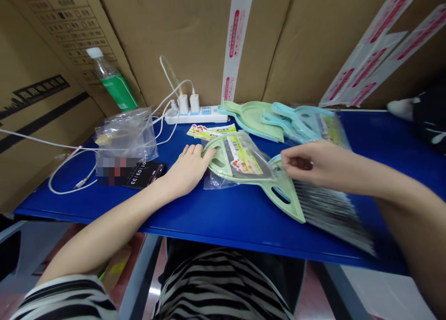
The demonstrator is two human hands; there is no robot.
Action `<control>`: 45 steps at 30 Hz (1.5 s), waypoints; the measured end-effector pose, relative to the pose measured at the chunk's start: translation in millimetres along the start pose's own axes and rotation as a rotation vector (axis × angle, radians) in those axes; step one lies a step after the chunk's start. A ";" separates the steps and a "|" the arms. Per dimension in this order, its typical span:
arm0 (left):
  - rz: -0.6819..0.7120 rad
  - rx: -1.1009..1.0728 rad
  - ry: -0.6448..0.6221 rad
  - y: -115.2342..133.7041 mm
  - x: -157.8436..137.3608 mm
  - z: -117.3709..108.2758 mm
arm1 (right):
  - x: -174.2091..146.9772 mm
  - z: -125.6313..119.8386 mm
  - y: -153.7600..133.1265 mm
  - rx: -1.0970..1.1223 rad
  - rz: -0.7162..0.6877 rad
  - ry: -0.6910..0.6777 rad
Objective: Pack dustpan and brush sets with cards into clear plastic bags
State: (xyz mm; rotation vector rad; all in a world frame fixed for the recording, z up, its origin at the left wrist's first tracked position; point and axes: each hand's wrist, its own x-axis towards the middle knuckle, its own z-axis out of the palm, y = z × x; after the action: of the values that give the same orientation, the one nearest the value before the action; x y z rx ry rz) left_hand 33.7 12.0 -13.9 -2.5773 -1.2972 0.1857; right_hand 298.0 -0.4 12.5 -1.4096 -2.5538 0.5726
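Note:
My left hand point(190, 166) is closed at the left end of a green hand brush point(216, 161) with dark bristles and a printed card, all in a clear plastic bag. Its thumb presses on the brush's rounded edge. Under the brush's right side lies a green dustpan point(291, 206), its pointed corner toward me. My right hand point(306, 162) is curled in a pinch beside a light blue edge point(275, 160); what sits between its fingertips is hidden. Below that hand, long grey bristles point(331, 213) spread to the right, slightly blurred.
At the back lie another green dustpan point(256, 115), blue dustpan pieces point(299, 120) and printed cards point(211, 130). A power strip point(209, 115) with white cables, a bottle point(116, 85), a crumpled plastic bag point(127, 134) and a phone point(148, 173) are on the left. Cardboard walls stand behind.

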 end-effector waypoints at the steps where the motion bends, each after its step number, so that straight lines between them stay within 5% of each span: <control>1: -0.008 0.006 -0.014 0.3 -0.2 -1.1 | -1.4 -1.7 2.6 -0.028 0.026 0.006; 10: -0.108 0.036 -0.081 4.2 0.6 -8.2 | -9.1 -2.3 -4.6 -0.053 -0.049 0.101; 20: -0.096 0.097 -0.069 -3.8 -1.2 -7.1 | -12.3 10.2 -4.1 -0.107 -0.142 -0.056; 29: -0.152 0.032 -0.093 -7.3 -1.5 -9.8 | -15.8 10.6 9.2 -0.221 -0.120 0.020; 38: -0.129 0.057 -0.148 -4.2 -4.0 -16.3 | -23.3 -5.3 28.6 -0.260 0.086 -0.054; 45: -0.071 0.036 -0.051 2.3 -5.1 -10.2 | -14.2 -9.8 8.3 -0.127 -0.031 0.136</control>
State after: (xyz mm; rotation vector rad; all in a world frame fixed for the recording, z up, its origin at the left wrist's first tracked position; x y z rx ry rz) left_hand 34.7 4.9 -4.8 -2.5073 -1.3881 0.2606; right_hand 315.3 -5.9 18.6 -1.3939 -2.5373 0.3035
